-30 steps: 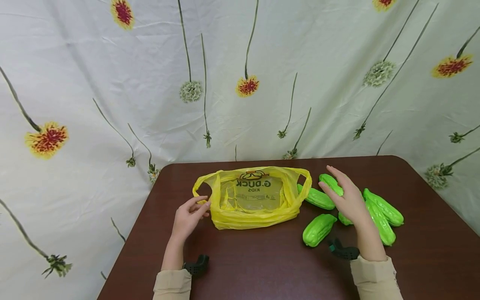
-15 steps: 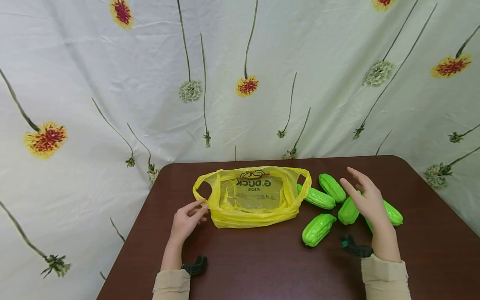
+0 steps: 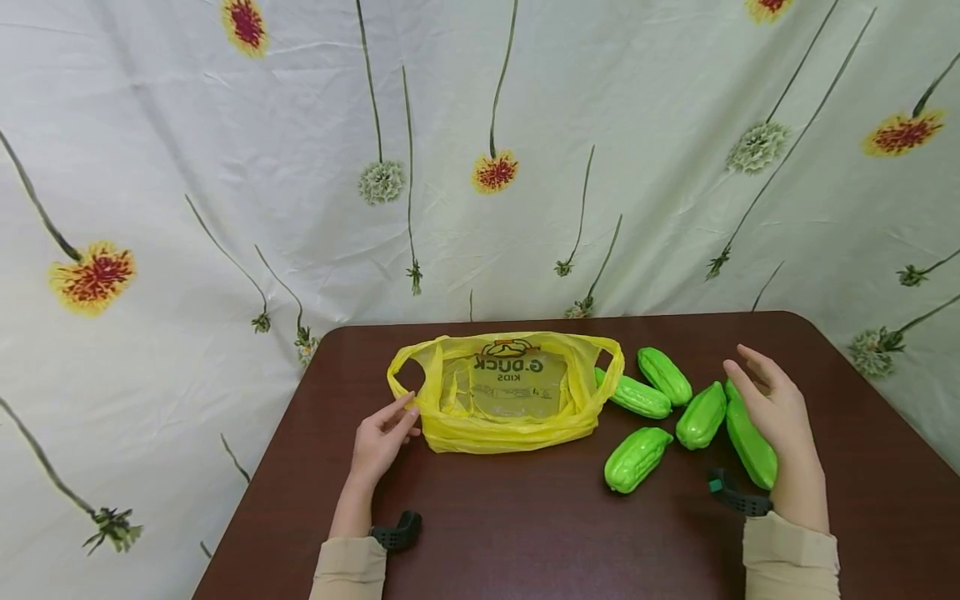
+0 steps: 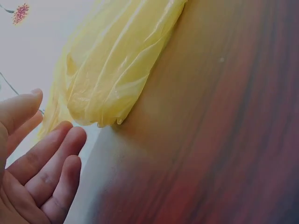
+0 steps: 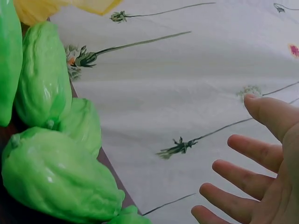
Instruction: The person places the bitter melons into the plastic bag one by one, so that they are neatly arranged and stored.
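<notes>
Plastic bag, yellow and thin, stands with its mouth spread just right of the left hand. That hand's fingers are loosely bent at the near handle loop, thumb apart from them; whether the fingertips touch the film I cannot tell. The right hand has its fingers spread and holds nothing; green vegetables lie to its left on the surface, one partly hidden behind it.

The likeliest trouble, I judge, is the mouth sagging shut, since such limp film has little stiffness and the left hand gives scant support. A careless sweep by the right hand could roll the rounded vegetables or knock the bag's side.

Print on the bag's far wall, right of the left hand, reads "G.DUCK KIDS", mirrored, beneath a line drawing; smaller lettering below is illegible.
</notes>
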A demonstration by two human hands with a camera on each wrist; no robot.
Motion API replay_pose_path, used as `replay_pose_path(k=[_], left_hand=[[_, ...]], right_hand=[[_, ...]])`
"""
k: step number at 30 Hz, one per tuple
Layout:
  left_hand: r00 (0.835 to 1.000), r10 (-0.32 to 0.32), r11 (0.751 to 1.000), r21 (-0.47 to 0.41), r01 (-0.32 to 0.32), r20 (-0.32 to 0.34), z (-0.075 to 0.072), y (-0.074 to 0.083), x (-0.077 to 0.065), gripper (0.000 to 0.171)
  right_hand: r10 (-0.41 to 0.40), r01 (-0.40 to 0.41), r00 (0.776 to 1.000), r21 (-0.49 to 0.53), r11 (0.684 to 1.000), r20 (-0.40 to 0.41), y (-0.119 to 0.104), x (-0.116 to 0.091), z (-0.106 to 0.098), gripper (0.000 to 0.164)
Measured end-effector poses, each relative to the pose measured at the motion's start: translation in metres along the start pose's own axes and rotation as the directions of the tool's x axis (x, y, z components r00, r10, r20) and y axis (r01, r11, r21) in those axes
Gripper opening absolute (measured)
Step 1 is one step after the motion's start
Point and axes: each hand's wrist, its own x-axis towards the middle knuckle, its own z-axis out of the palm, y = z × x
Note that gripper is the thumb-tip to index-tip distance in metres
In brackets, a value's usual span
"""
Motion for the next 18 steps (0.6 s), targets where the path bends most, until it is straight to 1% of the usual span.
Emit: replay_pose_path(k=[2,5,7,9,11,15,18], left_hand=[[1.000,0.004,1.000,-0.010,-0.004,-0.019,0.000,0.002,-0.001,0.039],[0.999,0.007,1.000,-0.022,-0.008,-0.036,0.000,0.013,-0.005,0.036],[0.999,0.000,0.999,-0.042,-0.002,-0.044,0.000,0.019,-0.008,0.034],[0.999,-0.001,0.998,-0.068,-0.002,-0.054,0.001,0.022,-0.009,0.032],[0.998,-0.008,0.994,-0.111,0.000,-0.070,0.002,0.018,-0.007,0.030],[0.995,-0.041,0.978,-0.206,0.021,-0.092,0.005,0.000,0.001,0.027],[0.993,-0.062,0.969,-0.244,0.036,-0.099,0.008,-0.011,0.005,0.028]], right_hand=[[0.020,-0.020,1.000,0.004,1.000,-0.003,0.004,0.000,-0.002,0.064],[0.044,-0.044,0.999,0.006,0.999,-0.007,0.010,-0.001,-0.004,0.066],[0.059,-0.059,0.998,0.007,0.998,-0.017,0.014,-0.002,-0.006,0.067],[0.074,-0.074,0.997,0.001,0.997,-0.033,0.017,-0.003,-0.008,0.067],[0.089,-0.089,0.995,0.004,0.996,-0.051,0.021,-0.004,-0.010,0.067],[0.140,-0.140,0.987,0.010,0.990,-0.085,0.030,-0.005,-0.014,0.068],[0.183,-0.181,0.978,0.030,0.983,-0.101,0.035,-0.007,-0.016,0.069]])
